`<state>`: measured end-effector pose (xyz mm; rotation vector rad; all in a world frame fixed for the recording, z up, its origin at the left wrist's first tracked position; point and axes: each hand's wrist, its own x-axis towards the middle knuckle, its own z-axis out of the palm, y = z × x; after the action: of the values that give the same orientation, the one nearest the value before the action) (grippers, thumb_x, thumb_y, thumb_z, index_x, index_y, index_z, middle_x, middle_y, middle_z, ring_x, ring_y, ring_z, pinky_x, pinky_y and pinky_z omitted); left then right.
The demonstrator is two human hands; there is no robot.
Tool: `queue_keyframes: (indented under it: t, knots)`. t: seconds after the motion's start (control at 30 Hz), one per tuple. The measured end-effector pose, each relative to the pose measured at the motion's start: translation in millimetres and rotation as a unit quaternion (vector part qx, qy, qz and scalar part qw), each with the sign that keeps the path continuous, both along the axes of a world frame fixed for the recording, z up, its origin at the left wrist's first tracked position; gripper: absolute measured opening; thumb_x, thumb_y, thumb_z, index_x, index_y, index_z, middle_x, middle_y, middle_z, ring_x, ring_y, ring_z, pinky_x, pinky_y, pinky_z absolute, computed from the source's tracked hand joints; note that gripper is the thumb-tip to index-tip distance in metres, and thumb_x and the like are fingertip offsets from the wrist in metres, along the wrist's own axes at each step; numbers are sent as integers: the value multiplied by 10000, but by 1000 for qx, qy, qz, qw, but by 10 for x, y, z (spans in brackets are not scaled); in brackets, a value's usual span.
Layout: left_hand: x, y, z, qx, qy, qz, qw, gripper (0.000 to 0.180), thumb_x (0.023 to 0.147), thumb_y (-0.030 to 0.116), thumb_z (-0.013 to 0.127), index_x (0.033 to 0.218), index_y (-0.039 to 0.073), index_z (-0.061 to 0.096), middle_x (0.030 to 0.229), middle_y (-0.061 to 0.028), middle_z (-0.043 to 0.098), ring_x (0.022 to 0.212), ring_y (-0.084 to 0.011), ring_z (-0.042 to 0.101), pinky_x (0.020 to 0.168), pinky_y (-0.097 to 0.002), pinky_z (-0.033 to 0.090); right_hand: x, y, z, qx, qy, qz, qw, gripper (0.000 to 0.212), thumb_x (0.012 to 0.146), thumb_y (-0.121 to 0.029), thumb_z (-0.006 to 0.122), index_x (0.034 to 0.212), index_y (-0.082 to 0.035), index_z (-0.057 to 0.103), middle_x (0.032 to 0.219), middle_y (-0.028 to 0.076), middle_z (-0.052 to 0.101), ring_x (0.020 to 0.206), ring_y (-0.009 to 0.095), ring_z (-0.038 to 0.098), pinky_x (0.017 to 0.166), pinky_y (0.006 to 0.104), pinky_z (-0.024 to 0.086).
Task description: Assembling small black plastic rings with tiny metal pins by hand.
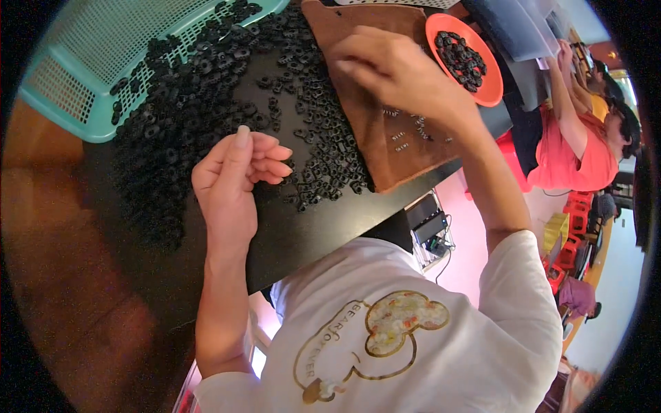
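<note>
Many small black rings [206, 89] piled on table [303, 227], left of brown mat [375, 131]. Left hand [234, 175] loosely curled, empty, beside pile. Right hand [392, 69] on mat, fingers bent, grip unclear. Sorting step, likely; next move needs careful pinch of one ring.

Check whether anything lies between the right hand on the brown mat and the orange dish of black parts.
Nothing visible does. The right hand rests on the brown mat, and the orange dish sits just beyond its fingers at the mat's edge. Only bare mat shows between them; the small springs lie nearer the wrist, off that path.
</note>
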<state>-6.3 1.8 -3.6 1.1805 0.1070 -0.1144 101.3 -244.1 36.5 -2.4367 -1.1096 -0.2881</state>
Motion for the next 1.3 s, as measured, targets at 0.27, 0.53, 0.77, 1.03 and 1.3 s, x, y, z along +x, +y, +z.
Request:
queue_keyframes:
  t: [0.27,0.53,0.77,1.03,1.3]
  knots:
    - [3,-5,-2,28,0,2,1000,326,987,256,480,906,-9,650,802,-143,690,602,-168,641,562,-265,508,335,810,-239,-36,-10,1,999,211,830,-230,615,921,-40,624,866,142,597,846,353,633,700,460,537]
    - [-8,26,24,-12,-22,15,1000,306,990,250,496,916,-8,642,816,-114,687,625,-126,634,571,-233,503,259,966,-279,-132,-9,10,991,207,757,-189,648,839,1,639,907,170,627,809,362,648,658,463,540]
    - [68,15,-6,-69,-17,109,992,206,983,209,512,951,21,590,863,-66,653,643,-79,570,568,-214,469,-184,744,33,86,90,77,989,229,772,-185,655,897,-13,571,814,139,581,748,328,601,650,423,489]
    - [8,-11,19,-64,-23,-1,998,207,983,220,515,966,26,585,830,-45,631,624,-66,535,558,-198,431,-396,708,-9,149,55,123,980,198,759,-135,648,906,-31,565,815,115,538,702,320,587,570,411,486]
    - [31,9,21,-154,-15,-30,988,242,1001,210,455,986,6,584,820,-57,631,607,-94,549,507,-216,426,-489,697,143,173,104,115,973,203,788,-106,650,955,-7,594,803,119,553,694,293,596,581,379,487]
